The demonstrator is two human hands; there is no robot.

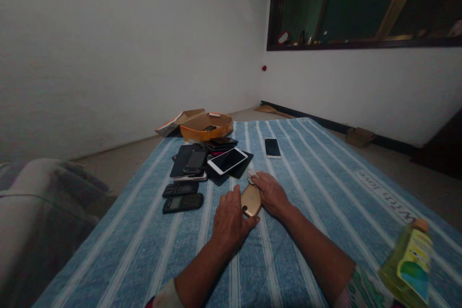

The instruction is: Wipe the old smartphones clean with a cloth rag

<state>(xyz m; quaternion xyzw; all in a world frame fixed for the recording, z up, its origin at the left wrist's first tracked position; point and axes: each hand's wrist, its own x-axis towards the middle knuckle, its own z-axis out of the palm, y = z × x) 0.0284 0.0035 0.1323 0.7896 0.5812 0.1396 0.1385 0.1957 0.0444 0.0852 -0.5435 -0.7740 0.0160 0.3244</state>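
A gold phone (250, 200) lies back up on the blue striped cloth (317, 178). My left hand (229, 220) rests on the cloth with its fingers closed round the phone's near left edge. My right hand (271, 194) lies over the phone's right side, fingers curled, pressing a small pale cloth (251, 173) against its far end. Just beyond is a pile of phones (211, 156), topped by a white smartphone (227, 160).
Two small black keypad phones (181, 196) lie left of my hands. A single white phone (272, 147) sits farther back. An open orange cardboard box (206, 126) stands at the far end. A yellow-green bottle (408, 264) stands at the lower right.
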